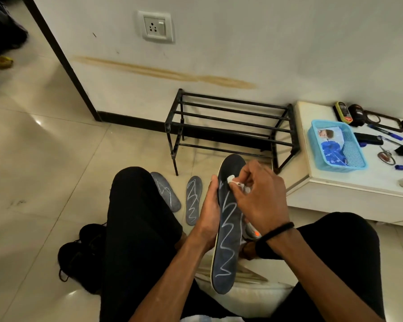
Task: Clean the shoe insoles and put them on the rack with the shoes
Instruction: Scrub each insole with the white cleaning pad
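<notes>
Tiled floor, rack (230,126) at wall | two insoles (193,201) lie before its left leg | your left hand (209,210) grips the third insole's (228,228) long edge; it's light, bendy, so keep it supported | your right hand (258,198) squeezes a tube (239,185) onto it | blue basket (337,145) holds packets.

3 insoles (228,231), 1 rack (230,126), 1 basket (312,133), 2 shoes (79,249).
</notes>
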A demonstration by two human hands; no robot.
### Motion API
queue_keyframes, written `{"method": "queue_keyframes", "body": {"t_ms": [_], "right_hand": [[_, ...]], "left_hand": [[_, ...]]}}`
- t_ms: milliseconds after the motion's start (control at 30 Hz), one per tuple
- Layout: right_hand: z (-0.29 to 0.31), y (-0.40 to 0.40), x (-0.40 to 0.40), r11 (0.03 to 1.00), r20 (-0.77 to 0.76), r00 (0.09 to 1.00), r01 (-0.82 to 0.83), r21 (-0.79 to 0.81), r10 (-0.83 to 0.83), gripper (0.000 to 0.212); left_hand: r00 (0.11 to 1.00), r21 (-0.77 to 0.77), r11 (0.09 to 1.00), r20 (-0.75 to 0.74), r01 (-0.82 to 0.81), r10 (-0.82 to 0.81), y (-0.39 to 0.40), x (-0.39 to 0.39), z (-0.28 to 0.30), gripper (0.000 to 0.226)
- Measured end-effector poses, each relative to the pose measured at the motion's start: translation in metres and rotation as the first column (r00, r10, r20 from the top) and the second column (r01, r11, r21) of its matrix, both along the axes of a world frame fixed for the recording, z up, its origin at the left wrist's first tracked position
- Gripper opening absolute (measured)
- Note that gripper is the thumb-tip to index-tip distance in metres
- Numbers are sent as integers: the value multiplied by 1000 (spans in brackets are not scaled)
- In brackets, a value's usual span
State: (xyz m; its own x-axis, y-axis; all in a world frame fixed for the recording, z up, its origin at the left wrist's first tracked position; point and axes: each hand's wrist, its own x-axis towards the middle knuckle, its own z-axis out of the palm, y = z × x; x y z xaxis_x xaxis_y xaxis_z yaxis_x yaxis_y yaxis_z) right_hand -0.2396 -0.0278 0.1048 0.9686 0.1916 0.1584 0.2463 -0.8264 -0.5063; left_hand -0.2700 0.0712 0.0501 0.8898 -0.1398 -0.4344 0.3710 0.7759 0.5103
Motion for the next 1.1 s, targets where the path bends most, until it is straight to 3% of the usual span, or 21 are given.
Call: {"method": "queue_keyframes", "body": {"t_ms": [133,300,433,567,767,867,1000,1100], "right_hand": [[-6,-1,-12,997,-52,996,-75,-12,74,29],[6,-8,24,997,18,997,71,9,-71,30],[12,4,5,995,-38,999,-20,95,23,30],[5,10,-24,985,-51,988,-137,107,143,29],[18,15,7,992,-12,998,-53,118,54,24],[20,22,7,992,-42,994,-98,82,101,23],[16,18,-13,987,-148,977,-140,79,150,26],[17,17,-9,988,-164,982,-74,132,96,27]], "left_hand": [[999,35,999,-21,-34,35,3,-4,0,60],[1000,46,999,12,-16,16,0,3,2,59],[1000,35,999,9,11,-11,5,0,-3,71],[998,50,997,-21,-53,54,11,-5,-6,61],[1000,65,998,-6,1,0,3,-2,-1,69],[1000,84,996,-14,-10,11,8,-1,-2,67],[999,193,981,-30,-7,13,16,-2,-9,65],[999,253,967,-39,18,-9,13,-1,-9,63]]}}
